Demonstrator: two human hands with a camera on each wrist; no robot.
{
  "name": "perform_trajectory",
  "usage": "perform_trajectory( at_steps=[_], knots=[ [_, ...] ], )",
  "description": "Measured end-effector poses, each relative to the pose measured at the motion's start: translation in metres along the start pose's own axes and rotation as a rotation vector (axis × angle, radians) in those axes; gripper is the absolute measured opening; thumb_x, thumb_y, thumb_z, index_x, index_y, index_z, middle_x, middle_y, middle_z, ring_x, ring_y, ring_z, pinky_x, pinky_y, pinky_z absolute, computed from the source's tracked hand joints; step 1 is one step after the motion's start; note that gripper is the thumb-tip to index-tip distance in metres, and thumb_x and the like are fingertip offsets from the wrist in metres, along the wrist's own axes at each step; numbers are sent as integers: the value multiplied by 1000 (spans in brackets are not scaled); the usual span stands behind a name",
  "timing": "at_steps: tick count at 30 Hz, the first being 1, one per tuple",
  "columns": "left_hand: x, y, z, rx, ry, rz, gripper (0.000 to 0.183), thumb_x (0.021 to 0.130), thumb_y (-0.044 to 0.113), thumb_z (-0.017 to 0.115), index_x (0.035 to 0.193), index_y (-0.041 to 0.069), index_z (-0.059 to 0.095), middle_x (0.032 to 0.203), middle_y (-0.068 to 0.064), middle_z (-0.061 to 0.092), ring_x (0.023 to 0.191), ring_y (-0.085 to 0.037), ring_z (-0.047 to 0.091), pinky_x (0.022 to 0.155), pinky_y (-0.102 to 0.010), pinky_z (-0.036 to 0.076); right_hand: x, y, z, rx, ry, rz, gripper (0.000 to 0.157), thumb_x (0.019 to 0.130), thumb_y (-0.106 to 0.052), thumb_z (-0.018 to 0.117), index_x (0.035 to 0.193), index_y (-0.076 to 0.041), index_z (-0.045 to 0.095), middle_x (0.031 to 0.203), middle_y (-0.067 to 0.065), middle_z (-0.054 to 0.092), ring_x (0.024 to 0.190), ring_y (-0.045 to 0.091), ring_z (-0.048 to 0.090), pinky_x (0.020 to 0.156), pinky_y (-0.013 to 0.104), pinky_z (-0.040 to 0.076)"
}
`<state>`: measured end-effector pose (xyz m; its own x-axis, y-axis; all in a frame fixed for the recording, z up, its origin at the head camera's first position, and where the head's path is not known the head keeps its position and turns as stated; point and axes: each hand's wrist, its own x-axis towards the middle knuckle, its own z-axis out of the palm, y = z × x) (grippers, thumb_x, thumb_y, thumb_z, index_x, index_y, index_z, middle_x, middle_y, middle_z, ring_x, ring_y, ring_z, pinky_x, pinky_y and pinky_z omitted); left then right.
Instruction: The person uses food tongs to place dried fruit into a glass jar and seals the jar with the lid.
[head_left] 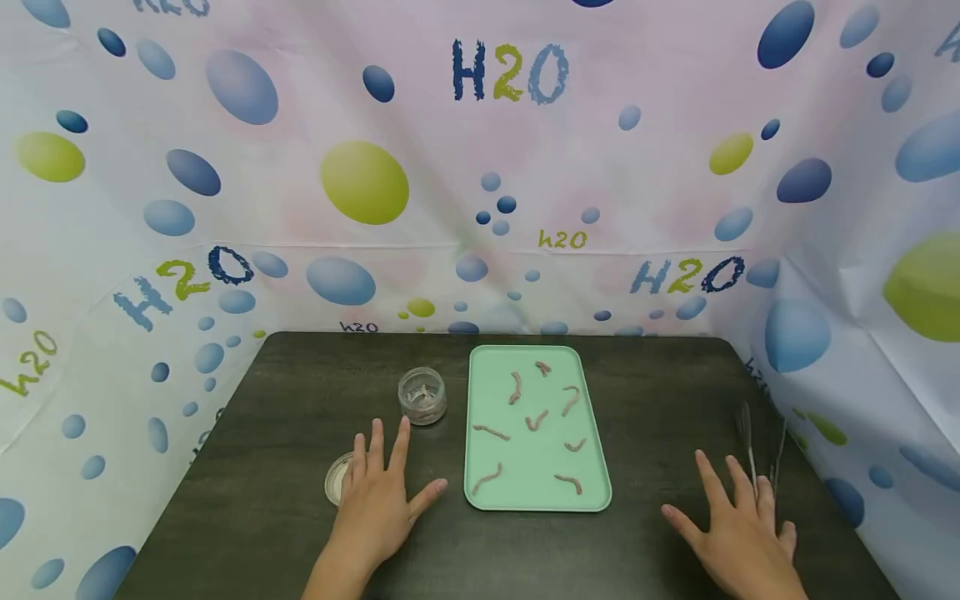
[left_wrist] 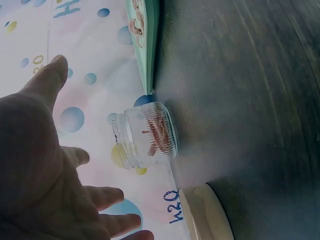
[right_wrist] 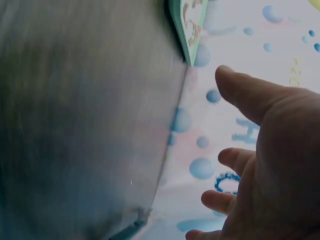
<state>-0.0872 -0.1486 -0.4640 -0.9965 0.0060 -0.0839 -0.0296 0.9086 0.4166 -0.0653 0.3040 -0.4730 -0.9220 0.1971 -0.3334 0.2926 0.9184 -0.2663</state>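
My left hand (head_left: 375, 508) hovers with fingers spread, partly covering a round pale lid (head_left: 333, 483) in the head view. Just beyond its fingertips stands an open glass jar (head_left: 422, 400); pinkish, worm-like strips (left_wrist: 159, 134) show inside it in the left wrist view. Between the hands lies a mint-green tray (head_left: 534, 462) with several worm-like strips (head_left: 536, 420) scattered over it. On the right, my right hand (head_left: 738, 537) is held with fingers apart and nothing in its grasp. Slender metal tools (head_left: 748, 433) lie past its fingertips, their near ends hidden by the hand.
Everything sits on a dark wood-grain table (head_left: 645, 392). A white sheet (head_left: 480, 150) printed with bubbles and H2O lettering rises behind the table's far edge and along both sides.
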Motion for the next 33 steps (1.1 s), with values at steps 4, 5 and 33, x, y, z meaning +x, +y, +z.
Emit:
perform_trajectory(
  at_steps=[4,5,33],
  knots=[
    [1,-1,0,-41,6,6,102,99,71,65,175,20,21,181,-28,13,165,-60,12,122,-82,26,1,14,-3,17,-5,48,122,93,-89,54,175,-17,-3,172,41,-7,150,76,-5,107,97,12],
    [2,-1,0,-47,12,8,101,99,70,66,174,19,24,181,-27,15,165,-59,14,122,-82,26,2,17,-3,19,-7,58,123,93,-89,54,175,-17,-3,171,41,-7,149,76,-5,107,97,13],
    [48,-10,-7,-190,75,77,94,101,43,78,171,10,24,176,-22,28,154,-54,39,117,-80,35,37,75,-11,-21,-130,300,109,108,-65,53,148,32,25,137,58,33,124,65,49,102,70,50]
  ],
)
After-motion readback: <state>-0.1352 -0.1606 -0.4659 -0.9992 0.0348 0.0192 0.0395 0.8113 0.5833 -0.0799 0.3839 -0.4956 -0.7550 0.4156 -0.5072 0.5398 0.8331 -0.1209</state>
